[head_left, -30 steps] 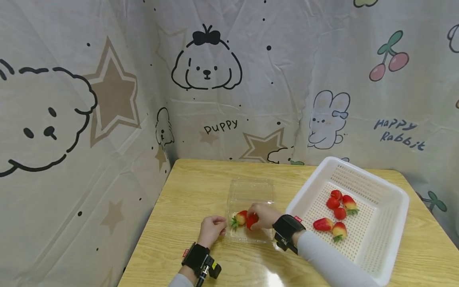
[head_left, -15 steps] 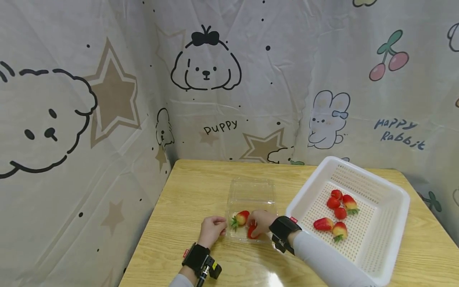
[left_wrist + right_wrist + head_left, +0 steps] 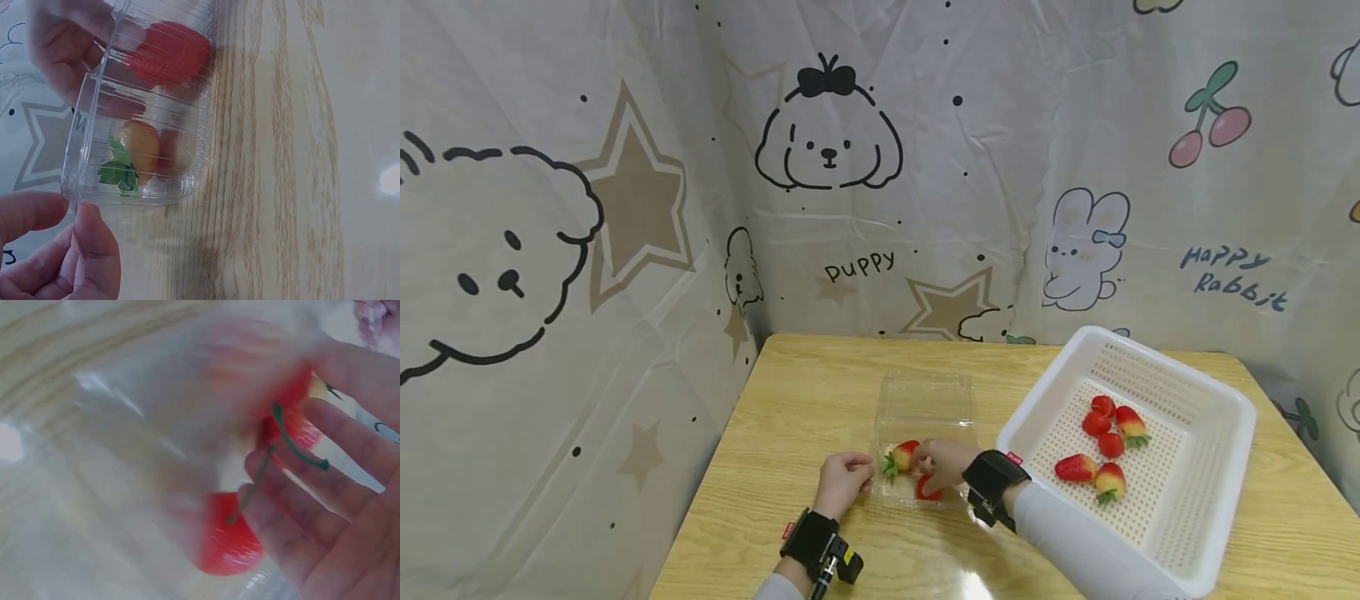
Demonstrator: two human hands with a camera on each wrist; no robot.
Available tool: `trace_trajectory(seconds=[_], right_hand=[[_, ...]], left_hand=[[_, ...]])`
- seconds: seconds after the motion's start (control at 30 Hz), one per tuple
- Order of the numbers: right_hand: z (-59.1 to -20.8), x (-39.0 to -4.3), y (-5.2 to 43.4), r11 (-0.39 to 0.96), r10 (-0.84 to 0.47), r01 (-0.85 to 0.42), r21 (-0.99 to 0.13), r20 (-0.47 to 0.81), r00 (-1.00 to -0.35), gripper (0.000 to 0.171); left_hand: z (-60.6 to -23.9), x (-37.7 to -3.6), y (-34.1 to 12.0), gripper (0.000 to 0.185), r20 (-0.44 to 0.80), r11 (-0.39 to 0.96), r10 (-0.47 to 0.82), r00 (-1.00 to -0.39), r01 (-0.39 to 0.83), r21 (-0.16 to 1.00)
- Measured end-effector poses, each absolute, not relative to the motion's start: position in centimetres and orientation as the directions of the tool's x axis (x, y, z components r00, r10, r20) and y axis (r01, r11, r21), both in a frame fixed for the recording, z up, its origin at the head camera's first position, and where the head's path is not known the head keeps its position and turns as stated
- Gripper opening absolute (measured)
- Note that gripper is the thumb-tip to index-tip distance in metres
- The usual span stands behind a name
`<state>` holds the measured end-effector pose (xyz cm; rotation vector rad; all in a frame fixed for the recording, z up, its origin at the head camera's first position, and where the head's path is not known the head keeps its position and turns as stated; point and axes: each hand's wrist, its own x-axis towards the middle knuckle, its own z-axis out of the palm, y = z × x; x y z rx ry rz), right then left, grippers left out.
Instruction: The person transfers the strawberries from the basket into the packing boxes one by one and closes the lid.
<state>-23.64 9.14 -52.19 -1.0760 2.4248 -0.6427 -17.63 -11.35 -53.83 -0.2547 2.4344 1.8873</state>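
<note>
A clear plastic clamshell box [image 3: 927, 398] stands with its lid folded back on the table. My left hand [image 3: 844, 482] pinches the box's left rim between thumb and finger; the left wrist view shows this grip [image 3: 69, 247] at a corner. Inside lies a red-and-yellow strawberry [image 3: 904, 455] with green leaves. Red cherries sit beside it, one [image 3: 928, 488] near the front wall. My right hand [image 3: 951, 462] reaches into the box with fingers spread over them. In the right wrist view, a cherry [image 3: 230, 550] with a green stem lies by the fingertips; a second is partly hidden.
At the right stands a white perforated basket [image 3: 1240, 442] holding several red cherries [image 3: 1096, 423] and strawberries [image 3: 1109, 482]. A printed curtain [image 3: 880, 167] hangs behind and left of the wooden table [image 3: 782, 417].
My right hand has brought a cherry down toward the box's front wall, and its fingers have spread off it. My left hand stays on the rim.
</note>
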Motion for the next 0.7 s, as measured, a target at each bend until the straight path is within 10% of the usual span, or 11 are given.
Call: trace_trajectory(seconds=[0.3,0.5,0.7], right_hand=[[-45.5,-24.7,10.5,0.620,-0.692,-0.432,-0.655,-0.198,-0.694,0.060],[-42.9,-25.6,13.3,0.598,-0.536,-0.527,-0.604,0.188,-0.823,0.073],[-42.4,-26.4,17.0,0.681,-0.328,-0.557,-0.476,0.481,-0.813,0.075]], left_hand=[[-53.7,-17.7,-11.4,0.019,-0.146,0.226,-0.096,-0.985,-0.164,0.960],[-53.7,-17.7,-11.4,0.019,-0.158,0.243,-0.091,-0.983,-0.176,0.954],[-53.6,-17.8,-11.4,0.019,-0.173,0.249,-0.095,-0.980,-0.191,0.949]])
